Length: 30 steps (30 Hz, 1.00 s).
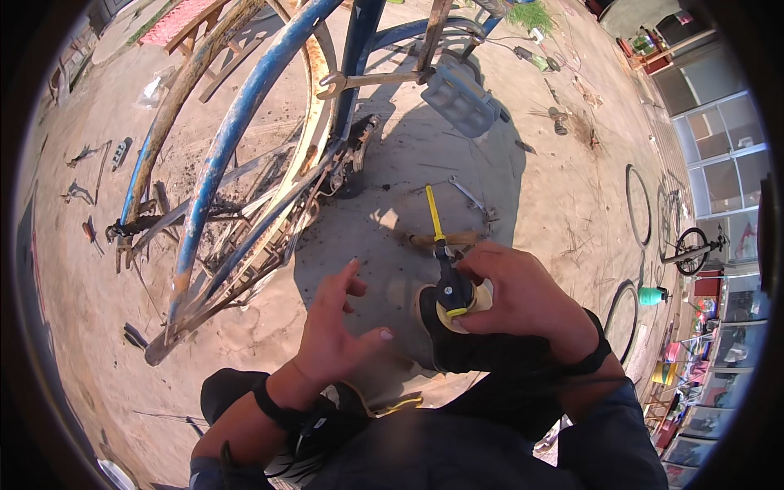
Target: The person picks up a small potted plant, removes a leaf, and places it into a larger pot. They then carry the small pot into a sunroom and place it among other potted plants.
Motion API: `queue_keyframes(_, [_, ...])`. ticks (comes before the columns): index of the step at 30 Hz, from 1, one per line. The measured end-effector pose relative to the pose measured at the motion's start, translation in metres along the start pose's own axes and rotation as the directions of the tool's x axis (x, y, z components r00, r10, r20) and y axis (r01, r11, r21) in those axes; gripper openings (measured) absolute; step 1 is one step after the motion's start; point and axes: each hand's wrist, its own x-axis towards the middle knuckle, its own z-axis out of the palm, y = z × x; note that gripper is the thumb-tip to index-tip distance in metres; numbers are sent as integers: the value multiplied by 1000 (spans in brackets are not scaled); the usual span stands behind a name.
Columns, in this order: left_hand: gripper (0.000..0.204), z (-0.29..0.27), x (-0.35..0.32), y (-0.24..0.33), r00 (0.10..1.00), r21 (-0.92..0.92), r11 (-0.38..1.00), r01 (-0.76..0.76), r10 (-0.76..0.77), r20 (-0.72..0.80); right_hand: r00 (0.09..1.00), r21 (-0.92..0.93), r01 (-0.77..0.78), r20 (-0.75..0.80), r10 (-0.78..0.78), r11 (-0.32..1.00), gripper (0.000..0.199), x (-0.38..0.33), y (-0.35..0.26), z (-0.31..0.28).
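Apparently the right hand (523,298) grips a round, yellow-banded black tool (454,296).

Left hand (335,322) empty, fingers spread (palm up); right hand (514,290) in closed grip.

Open sandy ground lies between the left hand (335,327) and the right hand (514,298). Ahead of the left hand, the blue bicycle frame (237,122) and rusty rim (175,106) block passage. Ahead of the right hand, bare ground holds a spanner (474,196); the pedal (461,100) hangs farther ahead.
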Motion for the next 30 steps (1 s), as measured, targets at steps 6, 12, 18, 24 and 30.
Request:
queue_keyframes(6, [67,8,8,-12,998,-37,998,58,-56,37,953,173,-291,-28,300,941,41,-40,19,-73])
queue_keyframes(12, [56,17,14,-22,993,13,995,95,-95,63,843,554,-212,-312,437,805,41,-82,88,-133])
queue_keyframes(18, [47,28,18,-47,982,68,987,146,-153,110,715,485,-296,-459,527,823,44,-102,181,-151])
queue_keyframes(24, [43,34,12,-73,950,172,954,247,-273,152,539,501,-567,-375,755,654,48,-110,305,-68])
queue_keyframes(30, [39,25,-10,-119,923,130,923,363,-375,86,471,636,-520,-343,813,570,48,-101,369,55])
